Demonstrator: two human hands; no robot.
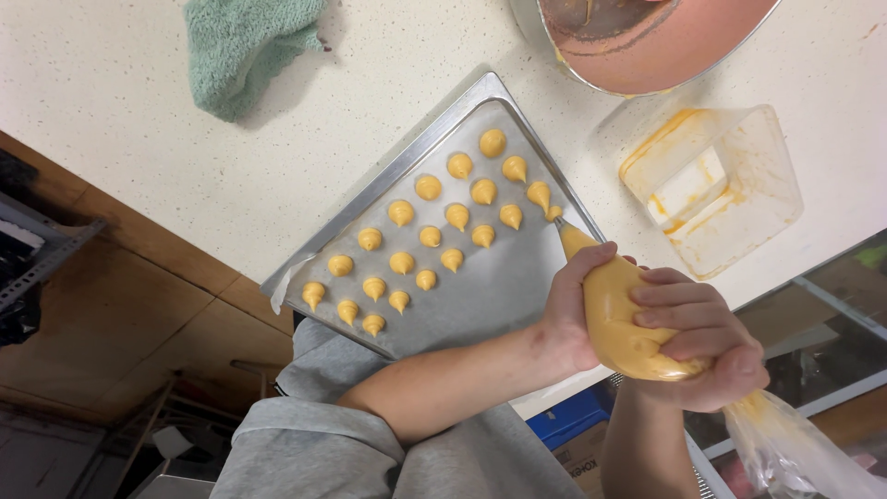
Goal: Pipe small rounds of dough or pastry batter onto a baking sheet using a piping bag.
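White speckled table (139,111) carries a metal baking tray (388,171) dotted with small orange dough mounds (429,236). Both hands wrap fingers tight round the orange-filled clear piping bag (617,319): left hand (568,310) guiding, right hand (707,346) squeezing. Its tip touches the tray's near edge; judging by the rows, the next mound needs a steady squeeze and a clean lift.

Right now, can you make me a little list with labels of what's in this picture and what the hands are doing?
left hand: steadies the front of the plastic piping bag of orange batter
right hand: squeezes the bag's back end
bag tip: at the newest dollop
metal baking tray: rows of small orange dollops
counter: green cloth, smeared clear plastic tub, large round bowl
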